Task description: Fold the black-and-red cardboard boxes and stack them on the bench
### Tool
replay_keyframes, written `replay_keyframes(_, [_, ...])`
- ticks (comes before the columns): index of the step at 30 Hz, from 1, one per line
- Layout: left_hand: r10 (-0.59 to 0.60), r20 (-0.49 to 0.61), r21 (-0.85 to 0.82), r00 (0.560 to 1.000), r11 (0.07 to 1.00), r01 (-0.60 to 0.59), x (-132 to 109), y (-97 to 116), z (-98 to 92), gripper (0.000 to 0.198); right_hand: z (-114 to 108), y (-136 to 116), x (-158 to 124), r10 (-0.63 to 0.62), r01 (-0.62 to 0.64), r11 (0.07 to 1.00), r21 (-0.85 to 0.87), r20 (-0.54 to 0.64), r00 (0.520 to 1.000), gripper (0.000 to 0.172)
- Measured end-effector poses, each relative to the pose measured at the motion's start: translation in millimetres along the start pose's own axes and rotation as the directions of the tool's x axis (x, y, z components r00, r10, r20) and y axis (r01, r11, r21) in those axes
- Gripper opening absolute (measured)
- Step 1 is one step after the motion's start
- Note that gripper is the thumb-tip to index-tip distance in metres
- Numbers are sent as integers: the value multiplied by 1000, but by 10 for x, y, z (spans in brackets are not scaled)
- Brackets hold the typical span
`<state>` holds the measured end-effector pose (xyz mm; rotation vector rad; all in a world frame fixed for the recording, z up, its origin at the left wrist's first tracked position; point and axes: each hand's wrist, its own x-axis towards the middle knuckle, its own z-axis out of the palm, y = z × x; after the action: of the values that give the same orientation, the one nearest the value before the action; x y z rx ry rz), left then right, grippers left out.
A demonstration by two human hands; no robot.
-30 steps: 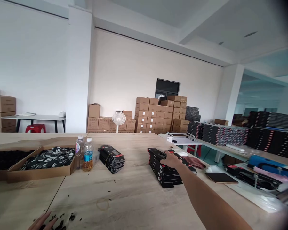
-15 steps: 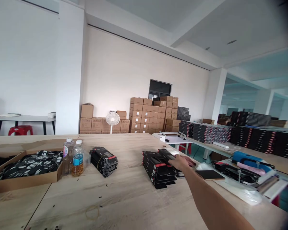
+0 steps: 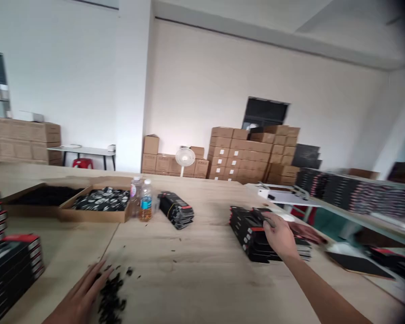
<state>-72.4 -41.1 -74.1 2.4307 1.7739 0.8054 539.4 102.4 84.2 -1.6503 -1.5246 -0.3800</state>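
Note:
At a pile of flattened black cartons (image 3: 245, 229) with red and white marks, my right hand (image 3: 281, 234) has its thumb and fingers closed on the edge of a top carton (image 3: 259, 214). Part of that grip is hidden behind the hand. My left hand (image 3: 81, 294) is low at the left, open, fingers stretched over the tabletop. Right beside it lies a heap of small black pieces (image 3: 111, 297), a few of them near the fingertips. Farther back rests a banded bundle of flat black cartons (image 3: 176, 209).
Two bottles, one with amber liquid (image 3: 146, 202), stand beside an open cardboard tray (image 3: 94, 216) of black-and-white pieces. Stacked black boxes (image 3: 13, 263) rise at the left edge. A dark flat object (image 3: 359, 264) lies at the right. Brown cartons (image 3: 222, 157) and a fan (image 3: 185, 157) are behind.
The view has swung left and the scene sits further right. My left hand, the black heap and the stacked boxes at left have come into view. My right hand stays at the carton pile.

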Motion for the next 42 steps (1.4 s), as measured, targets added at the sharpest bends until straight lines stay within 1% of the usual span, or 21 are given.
replay_keyframes(2, [-97,80,-26,992,995,99,29,178,-148,98,279,-346,-369,-135,119,974,193,73,988,34])
replay_keyframes(3, [-117,127,-42,985,991,123,67,260,-214,100,419,-544,-596,-170,128,950,286,127,977,34])
replay_keyframes(5, [-163,173,-46,971,984,173,150,383,-309,104,655,-956,-1073,-200,71,901,427,265,943,36])
replay_keyframes(7, [-190,201,-40,961,979,202,210,442,-345,107,809,-1346,-1475,-246,40,874,485,369,896,37])
replay_keyframes(8, [-196,206,-40,959,977,209,231,451,-343,108,853,-1519,-1619,-284,58,870,489,402,870,36])
replay_keyframes(9, [-199,206,-43,958,976,212,249,451,-332,108,880,-1674,-1719,-341,93,866,491,445,828,37])
replay_keyframes(12, [-197,197,-63,961,975,213,331,455,-266,107,906,-2039,-1806,-409,166,875,454,514,754,44])
replay_keyframes(14, [-184,201,-87,962,975,205,426,491,-218,104,931,-2222,-1774,-406,200,893,403,531,744,49])
replay_keyframes(15, [-168,206,-103,964,976,192,482,518,-197,101,955,-2299,-1754,-403,219,900,376,532,744,47])
replay_keyframes(17, [-110,215,-139,970,980,142,594,580,-162,92,1015,-2423,-1728,-394,250,911,327,519,759,30])
replay_keyframes(19, [-26,224,-184,974,980,69,692,633,-131,82,1071,-2499,-1721,-390,273,916,293,498,774,7])
replay_keyframes(20, [20,225,-210,974,977,29,733,654,-114,76,1089,-2519,-1722,-394,283,916,286,490,778,1])
replay_keyframes(22, [113,217,-264,970,963,-53,807,684,-77,66,1101,-2533,-1725,-415,305,906,293,481,772,6])
replay_keyframes(25, [224,171,-324,960,933,-160,908,718,-19,46,1082,-2538,-1731,-444,324,893,314,484,754,6])
replay_keyframes(29, [253,129,-355,959,915,-193,1003,738,30,27,1087,-2561,-1747,-443,330,895,300,498,746,8])
replay_keyframes(31, [247,122,-364,961,912,-188,1022,729,40,25,1118,-2532,-1742,-443,324,893,312,487,752,10])
replay_keyframes(33, [234,110,-373,966,911,-178,1027,713,46,24,1154,-2442,-1705,-406,277,905,321,466,786,10])
replay_keyframes(36, [215,95,-383,972,909,-164,1026,711,67,27,1172,-2232,-1596,-271,138,939,315,431,861,13])
replay_keyframes(38, [216,92,-386,972,908,-165,1022,737,92,37,1144,-2126,-1538,-215,75,944,321,425,879,16])
replay_keyframes(40, [224,99,-386,969,907,-171,1014,779,118,45,1092,-2111,-1532,-247,93,936,339,445,861,16])
replay_keyframes(42, [218,104,-382,970,910,-164,1004,812,130,50,1038,-2192,-1577,-352,184,916,358,489,798,10])
